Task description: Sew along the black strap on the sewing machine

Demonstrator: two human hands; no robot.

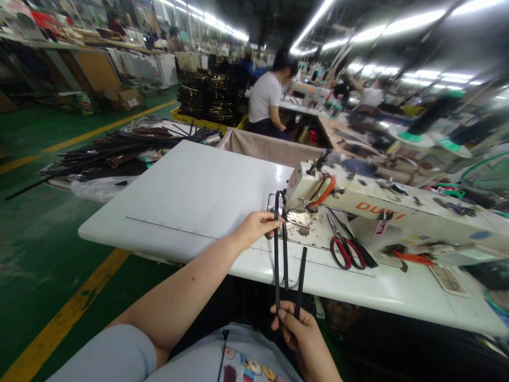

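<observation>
Both hands pinch black straps: left hand (257, 225) holds looped strap (276, 249) beside the sewing machine (397, 217), right hand (296, 326) grips strap ends below it

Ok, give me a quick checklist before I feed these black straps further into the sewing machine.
1. Left hand pinching the straps near the needle area: ok.
2. Right hand gripping the lower ends of the black straps: ok.
3. Straps lying flat and untwisted: cannot tell; one short strap end angles away from the others.
4. Straps seated under the presser foot of the sewing machine: cannot tell, hidden behind the hand.
5. Red-handled scissors lying apart from the straps: ok.
6. White table bare to the left of the machine: ok.
</observation>
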